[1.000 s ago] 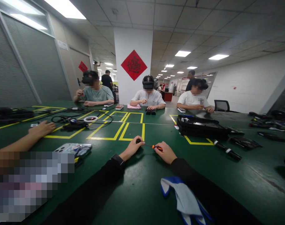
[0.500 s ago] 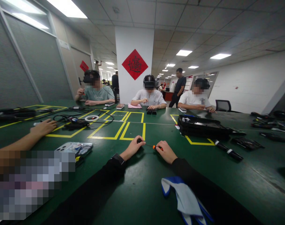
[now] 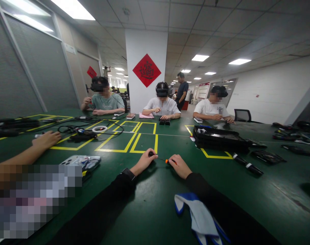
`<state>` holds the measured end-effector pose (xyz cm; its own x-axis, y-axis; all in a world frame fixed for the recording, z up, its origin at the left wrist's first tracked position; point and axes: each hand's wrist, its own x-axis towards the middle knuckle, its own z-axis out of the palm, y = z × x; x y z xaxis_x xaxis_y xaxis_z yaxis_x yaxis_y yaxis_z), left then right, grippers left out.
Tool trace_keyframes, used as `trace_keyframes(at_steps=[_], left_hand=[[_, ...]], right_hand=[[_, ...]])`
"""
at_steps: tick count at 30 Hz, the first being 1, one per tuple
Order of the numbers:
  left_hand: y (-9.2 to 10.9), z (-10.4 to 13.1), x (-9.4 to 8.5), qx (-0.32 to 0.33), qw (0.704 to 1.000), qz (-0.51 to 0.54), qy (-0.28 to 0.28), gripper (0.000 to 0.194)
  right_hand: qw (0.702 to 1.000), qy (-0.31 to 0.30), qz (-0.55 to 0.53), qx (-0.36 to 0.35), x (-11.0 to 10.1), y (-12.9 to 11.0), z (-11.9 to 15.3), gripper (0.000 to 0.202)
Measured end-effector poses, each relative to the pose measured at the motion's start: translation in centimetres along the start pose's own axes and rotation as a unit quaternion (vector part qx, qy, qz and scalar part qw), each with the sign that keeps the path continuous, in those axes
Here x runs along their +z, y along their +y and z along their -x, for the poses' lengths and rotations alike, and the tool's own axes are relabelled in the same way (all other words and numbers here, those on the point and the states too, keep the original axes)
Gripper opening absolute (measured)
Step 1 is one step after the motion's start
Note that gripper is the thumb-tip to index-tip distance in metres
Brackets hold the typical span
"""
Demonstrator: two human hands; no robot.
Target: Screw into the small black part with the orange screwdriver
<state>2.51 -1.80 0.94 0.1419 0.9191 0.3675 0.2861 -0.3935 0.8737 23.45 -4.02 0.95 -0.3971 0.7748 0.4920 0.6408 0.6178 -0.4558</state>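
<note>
My right hand (image 3: 181, 166) is closed around the orange-and-black handle of a screwdriver (image 3: 167, 161). Its thin shaft points left, toward my left hand. Between the fingers of my left hand (image 3: 144, 162) is a small round black piece (image 3: 151, 153), and the tip of the shaft meets it or sits just beside it; I cannot tell which. Both hands are low over the green table (image 3: 155, 204). A white-and-blue glove (image 3: 203, 217) lies crumpled below my right forearm.
At right are black trays (image 3: 218, 137) and a black tube with white bands (image 3: 248, 164). Left are a clear-cased phone (image 3: 80, 161), cables (image 3: 80, 131) and a white ring (image 3: 99, 129). Another person's hand (image 3: 47, 139) rests at left; three people sit opposite.
My hands have barely shifted and still hold the screwdriver and the black piece. In the background, a standing person has moved left, behind the seated person in the middle.
</note>
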Motion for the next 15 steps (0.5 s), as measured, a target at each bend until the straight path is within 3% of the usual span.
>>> trace_keyframes(at_steps=[6, 9, 13, 15], left_hand=[[0.0, 0.0, 0.1, 0.003, 1.000, 0.002, 0.009, 0.015], [-0.2, 0.0, 0.0, 0.009, 1.000, 0.008, 0.000, 0.016], [-0.4, -0.2, -0.1, 0.023, 1.000, 0.012, -0.001, 0.014], [-0.5, -0.2, -0.1, 0.015, 1.000, 0.009, -0.003, 0.014]], right_hand=[[1.000, 0.004, -0.004, 0.003, 0.3, 0.5, 0.0, 0.009], [1.000, 0.024, 0.004, 0.000, -1.1, -0.8, -0.8, 0.022], [0.997, 0.046, -0.005, -0.060, -4.5, -7.1, 0.2, 0.036], [0.992, -0.049, -0.053, -0.104, -5.1, -11.8, 3.1, 0.038]])
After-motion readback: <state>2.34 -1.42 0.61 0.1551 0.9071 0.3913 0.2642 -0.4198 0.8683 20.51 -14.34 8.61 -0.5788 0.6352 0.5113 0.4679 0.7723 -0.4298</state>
